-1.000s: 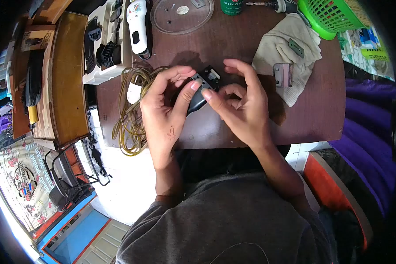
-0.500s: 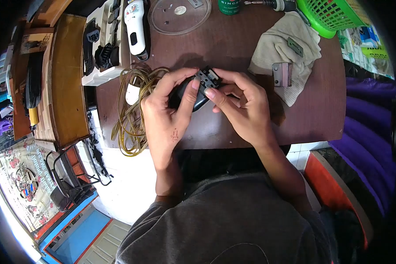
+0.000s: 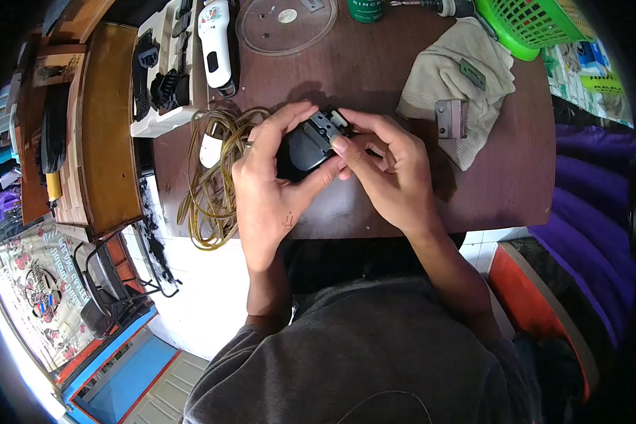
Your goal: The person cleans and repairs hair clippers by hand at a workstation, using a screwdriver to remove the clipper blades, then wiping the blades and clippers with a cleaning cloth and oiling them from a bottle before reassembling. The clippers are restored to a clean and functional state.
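One black clipper (image 3: 304,151) in the pinching grip of left hand (image 3: 263,173) and right hand (image 3: 401,173)

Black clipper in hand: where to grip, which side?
The black clipper: probably its broad, smooth body, from the left, where the left hand holds it. This leaves free the exposed head at upper right, by the right hand.

A: Any txt you're seeing?
B: Green can (image 3: 367,12) is showing you "SINGER"; sm. print under it is blurring. Banner (image 3: 41,293), far L, is carrying illegible lettering; marks (image 3: 287,222) on your L hand (image 3: 265,187) are looking unreadable too.
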A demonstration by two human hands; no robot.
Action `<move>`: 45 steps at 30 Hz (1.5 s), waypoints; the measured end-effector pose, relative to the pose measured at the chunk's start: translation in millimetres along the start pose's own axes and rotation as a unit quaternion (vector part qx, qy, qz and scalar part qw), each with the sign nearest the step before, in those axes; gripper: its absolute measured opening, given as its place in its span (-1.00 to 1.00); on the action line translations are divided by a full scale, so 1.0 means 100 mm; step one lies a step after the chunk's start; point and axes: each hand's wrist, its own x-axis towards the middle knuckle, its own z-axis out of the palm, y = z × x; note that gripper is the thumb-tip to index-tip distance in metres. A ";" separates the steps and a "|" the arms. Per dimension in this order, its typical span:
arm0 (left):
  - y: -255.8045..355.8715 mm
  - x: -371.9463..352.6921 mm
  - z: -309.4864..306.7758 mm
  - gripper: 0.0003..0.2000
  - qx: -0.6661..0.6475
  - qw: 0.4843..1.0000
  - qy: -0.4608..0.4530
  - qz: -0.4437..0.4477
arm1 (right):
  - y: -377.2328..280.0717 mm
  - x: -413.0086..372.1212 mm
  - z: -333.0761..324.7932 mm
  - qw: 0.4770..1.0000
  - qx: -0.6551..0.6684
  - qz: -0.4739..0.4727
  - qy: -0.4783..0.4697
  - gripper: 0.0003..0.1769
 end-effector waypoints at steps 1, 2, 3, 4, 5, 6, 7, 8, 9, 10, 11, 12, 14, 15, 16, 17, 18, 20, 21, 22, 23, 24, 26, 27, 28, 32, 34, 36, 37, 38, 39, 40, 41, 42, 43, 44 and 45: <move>0.01 0.00 0.01 -0.44 0.000 1.000 0.004 -0.011 | -0.01 0.00 0.01 1.000 -0.001 0.000 -0.001 -0.60; 0.01 0.00 0.00 -0.44 -0.002 1.000 0.005 -0.011 | -0.03 0.00 0.02 1.000 -0.001 0.003 0.003 -0.60; 0.01 0.00 0.00 -0.44 0.005 1.000 0.006 -0.007 | -0.04 0.00 0.03 1.000 -0.002 0.005 0.007 -0.61; 0.00 0.00 0.01 -0.45 0.011 1.000 0.007 -0.002 | -0.04 0.00 0.03 1.000 -0.005 0.004 0.008 -0.61; 0.00 0.00 0.01 -0.45 0.007 1.000 0.006 -0.001 | -0.04 0.00 0.03 1.000 -0.009 0.001 0.010 -0.61; -0.01 -0.01 0.01 -0.45 0.006 1.000 0.008 0.000 | -0.03 0.00 0.03 1.000 -0.011 -0.003 0.013 -0.62; -0.01 -0.01 0.01 -0.46 0.005 1.000 0.010 0.001 | -0.03 0.00 0.04 1.000 -0.013 -0.005 0.015 -0.62; -0.01 -0.01 0.01 -0.46 0.004 1.000 0.009 0.003 | -0.03 0.00 0.04 1.000 -0.017 -0.012 0.016 -0.62; -0.01 -0.01 0.01 -0.46 0.002 1.000 0.008 -0.002 | -0.03 0.00 0.04 0.999 -0.022 -0.019 0.017 -0.63; -0.01 -0.01 0.01 -0.47 0.001 1.000 0.008 -0.007 | -0.02 -0.01 0.05 0.999 -0.024 -0.020 0.019 -0.63; -0.01 -0.01 0.01 -0.47 -0.001 1.000 0.007 -0.006 | -0.02 -0.01 0.06 0.999 -0.020 -0.019 0.023 -0.63; -0.01 -0.01 0.01 -0.47 0.001 1.000 0.008 -0.005 | -0.02 -0.01 0.06 0.999 -0.016 -0.019 0.026 -0.63; -0.02 -0.02 0.01 -0.47 0.002 1.000 0.009 -0.003 | -0.01 -0.01 0.07 0.999 -0.013 -0.020 0.032 -0.63; -0.02 -0.02 0.01 -0.46 0.001 1.000 0.007 0.000 | -0.01 -0.01 0.08 0.999 -0.008 -0.020 0.035 -0.63; -0.02 -0.02 0.01 -0.46 0.001 1.000 0.004 0.002 | -0.01 -0.02 0.08 0.999 -0.008 -0.021 0.035 -0.63; -0.02 -0.02 0.01 -0.46 0.001 1.000 0.005 0.003 | 0.00 -0.02 0.08 0.999 -0.007 -0.027 0.037 -0.63; -0.01 -0.02 0.01 -0.46 -0.002 1.000 0.004 0.003 | -0.01 -0.02 0.08 0.999 -0.006 -0.032 0.038 -0.63; 0.00 -0.03 0.01 -0.46 -0.003 1.000 0.008 0.002 | -0.02 -0.02 0.08 0.998 -0.020 -0.037 0.037 -0.64; 0.00 -0.03 0.01 -0.46 -0.012 1.000 0.006 -0.004 | -0.02 -0.02 0.08 0.998 -0.033 -0.041 0.038 -0.64; 0.01 -0.03 0.01 -0.46 -0.021 1.000 0.004 -0.011 | -0.02 -0.02 0.08 0.998 -0.032 -0.041 0.035 -0.64; 0.00 -0.04 0.00 -0.46 -0.019 1.000 0.006 -0.012 | -0.02 -0.03 0.09 0.997 -0.035 -0.047 0.041 -0.64; 0.00 -0.04 0.01 -0.46 -0.017 1.000 0.008 -0.004 | -0.02 -0.03 0.09 0.997 -0.039 -0.053 0.048 -0.65; -0.01 -0.04 0.02 -0.46 -0.016 1.000 0.009 0.003 | 0.01 -0.03 0.07 0.996 -0.045 -0.055 0.044 -0.64; -0.01 -0.03 0.01 -0.46 -0.011 1.000 0.008 0.007 | 0.02 -0.03 0.06 0.996 -0.050 -0.058 0.040 -0.64; -0.01 -0.03 0.01 -0.46 -0.005 1.000 0.007 0.012 | 0.02 -0.04 0.06 0.996 -0.049 -0.057 0.040 -0.64; 0.00 -0.02 0.01 -0.45 -0.005 1.000 0.008 0.010 | 0.00 -0.03 0.07 0.997 -0.036 -0.054 0.040 -0.64; 0.01 -0.02 0.01 -0.45 -0.010 1.000 0.005 0.004 | -0.02 -0.02 0.08 0.997 -0.032 -0.052 0.040 -0.64; 0.01 -0.02 0.00 -0.44 -0.008 1.000 0.006 0.005 | -0.03 -0.02 0.08 0.997 -0.040 -0.051 0.042 -0.64; 0.01 -0.02 0.00 -0.44 -0.006 1.000 0.006 0.007 | -0.03 -0.02 0.08 0.997 -0.040 -0.050 0.042 -0.64; 0.00 -0.02 0.00 -0.44 -0.006 1.000 0.007 0.006 | -0.02 -0.02 0.08 0.997 -0.039 -0.050 0.040 -0.64; 0.00 -0.02 0.01 -0.44 -0.008 1.000 0.006 0.007 | -0.02 -0.02 0.08 0.997 -0.038 -0.050 0.039 -0.64; -0.01 -0.02 0.01 -0.44 -0.011 1.000 0.006 0.008 | -0.02 -0.02 0.08 0.997 -0.038 -0.049 0.038 -0.64; 0.00 -0.02 0.00 -0.44 -0.011 1.000 0.006 0.008 | -0.02 -0.02 0.08 0.997 -0.038 -0.050 0.038 -0.64; 0.01 -0.02 0.00 -0.43 -0.008 1.000 0.004 0.005 | -0.02 -0.02 0.08 0.997 -0.039 -0.050 0.038 -0.64; 0.01 -0.02 0.00 -0.43 -0.006 1.000 0.003 0.002 | -0.01 -0.02 0.08 0.997 -0.039 -0.049 0.038 -0.64; 0.01 -0.02 0.00 -0.43 -0.006 1.000 0.003 0.002 | 0.00 -0.02 0.08 0.997 -0.042 -0.051 0.038 -0.64; 0.01 -0.02 0.00 -0.43 -0.008 1.000 0.002 -0.001 | 0.00 -0.02 0.08 0.997 -0.046 -0.053 0.039 -0.63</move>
